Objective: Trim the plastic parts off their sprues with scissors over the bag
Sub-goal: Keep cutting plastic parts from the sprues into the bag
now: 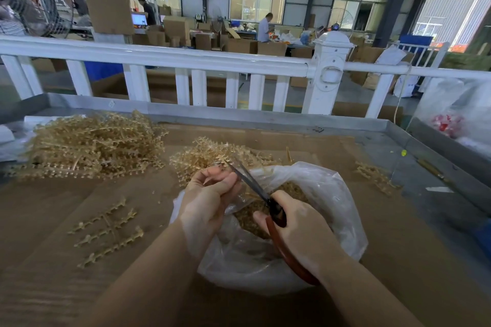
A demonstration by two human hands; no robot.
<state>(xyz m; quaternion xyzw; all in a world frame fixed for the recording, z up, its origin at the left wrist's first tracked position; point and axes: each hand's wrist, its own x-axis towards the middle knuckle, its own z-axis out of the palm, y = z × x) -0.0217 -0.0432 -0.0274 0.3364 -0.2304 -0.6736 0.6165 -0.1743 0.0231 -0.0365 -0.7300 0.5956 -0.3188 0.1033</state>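
Both forearms reach in from the bottom edge and meet over the mouth of a clear plastic bag that lies on the cardboard-covered table. The left hand is turned with its back toward the camera, fingers curled inward and thumb pressed across them, pinching a small tan sprue piece that pokes out just above the knuckles. The right hand comes in from the lower right, wrist bent slightly, fingers wrapped around the reddish-brown handles of the scissors; one handle loop curves down below the palm. The blades are parted and point up and to the left, their tips beside the piece held by the left hand. Inside the bag, beneath both hands, lies a heap of trimmed tan parts. A small pile of untrimmed sprues sits just beyond the bag, touching its far edge, and a larger pile lies well to the left. A single flat sprue rests on the cardboard left of the left forearm, and a few loose pieces lie right of the bag. A white railing runs behind the table.
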